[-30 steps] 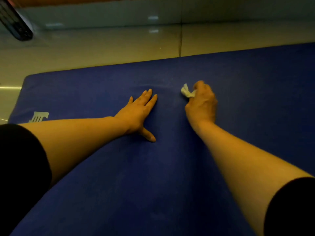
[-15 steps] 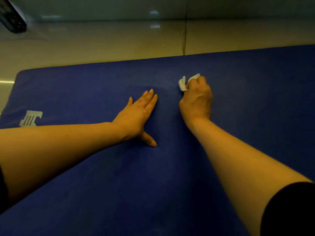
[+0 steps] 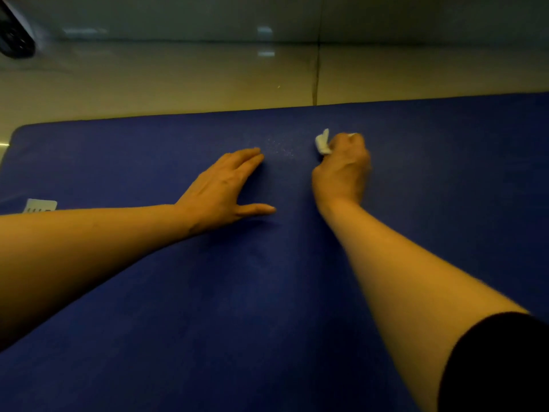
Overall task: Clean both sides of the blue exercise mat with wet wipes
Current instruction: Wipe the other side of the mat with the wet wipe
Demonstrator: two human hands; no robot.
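The blue exercise mat (image 3: pixel 267 292) lies flat on the shiny tile floor (image 3: pixel 178 78) and fills most of the view. A small white logo (image 3: pixel 40 206) shows near its left edge. The right hand (image 3: pixel 341 171) is curled into a fist around a crumpled white wet wipe (image 3: pixel 323 142), which sticks out on the left of the fingers and touches the mat. Tiny pale specks (image 3: pixel 280 148) dot the mat just left of the wipe. The left hand (image 3: pixel 221 190) lies flat on the mat, near the right hand, with straight fingers and the thumb spread wide. It holds nothing. A black sleeve (image 3: pixel 499 364) covers the right upper arm. A dark object (image 3: pixel 15 37) sits on the floor at the far left corner; I cannot tell what it is.
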